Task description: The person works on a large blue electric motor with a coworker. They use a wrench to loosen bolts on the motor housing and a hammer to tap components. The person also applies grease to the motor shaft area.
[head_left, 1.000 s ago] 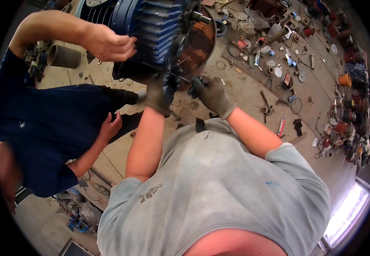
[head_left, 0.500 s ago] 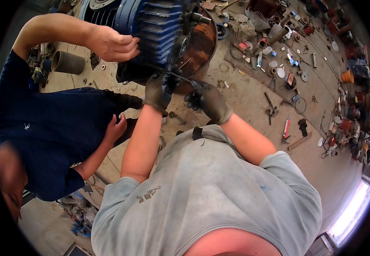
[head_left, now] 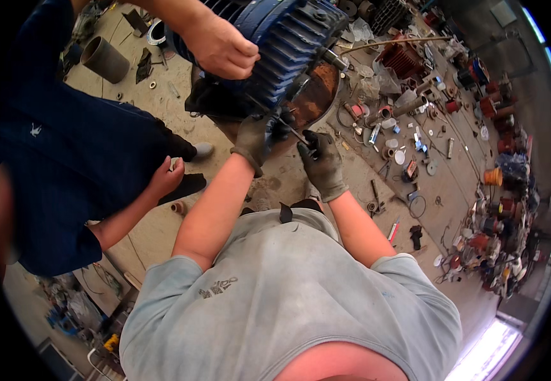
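A blue finned motor or gearbox housing (head_left: 282, 60) lies on a rusty round drum (head_left: 326, 95). My left hand (head_left: 253, 141), in a dark-palmed work glove, is at the housing's lower edge, its fingers closed around the inner end of a slim metal tool (head_left: 299, 134). My right hand (head_left: 325, 166), gloved alike, is closed on the tool's outer end, nearer my body. The tool's far end is hidden by my left fingers, so its exact kind does not show. A co-worker's bare hand (head_left: 228, 52) rests loosely curled against the housing's upper left side.
The co-worker in dark blue (head_left: 97, 165) stands close on my left. A pipe section (head_left: 105, 60) stands on the floor beyond. To the right lie scattered parts, a red-and-white tube (head_left: 393, 230), a dark glove-like piece (head_left: 416, 237) and an orange pot (head_left: 493, 176).
The whole view has shifted, so the housing and both my hands appear farther right. My right fingers, looser before, are now wrapped more closely on the tool. The co-worker's hand stays at the housing.
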Demonstrator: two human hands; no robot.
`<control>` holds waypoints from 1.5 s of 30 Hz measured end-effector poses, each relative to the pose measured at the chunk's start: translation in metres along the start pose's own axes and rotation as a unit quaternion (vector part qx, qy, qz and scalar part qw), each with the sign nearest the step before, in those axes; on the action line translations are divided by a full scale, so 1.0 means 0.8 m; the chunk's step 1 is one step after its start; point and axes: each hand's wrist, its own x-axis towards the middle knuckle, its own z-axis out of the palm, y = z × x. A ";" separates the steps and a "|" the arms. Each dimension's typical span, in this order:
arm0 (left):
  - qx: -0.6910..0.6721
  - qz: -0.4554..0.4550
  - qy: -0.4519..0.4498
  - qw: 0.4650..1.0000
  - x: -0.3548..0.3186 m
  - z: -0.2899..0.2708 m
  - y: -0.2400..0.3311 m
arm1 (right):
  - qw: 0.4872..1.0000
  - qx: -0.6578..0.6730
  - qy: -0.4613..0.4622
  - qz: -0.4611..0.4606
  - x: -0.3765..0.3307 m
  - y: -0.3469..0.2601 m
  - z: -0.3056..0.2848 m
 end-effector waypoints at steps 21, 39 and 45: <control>-0.021 0.016 -0.021 0.999 0.002 0.010 0.004 | 0.991 -0.111 0.030 -0.071 0.017 -0.001 -0.005; -0.058 -0.022 -0.106 0.992 -0.004 0.010 0.001 | 0.831 0.442 -0.110 0.321 0.025 -0.009 -0.026; -0.058 -0.011 -0.105 0.993 -0.006 0.013 0.001 | 0.973 -0.129 0.082 -0.175 0.035 -0.031 -0.036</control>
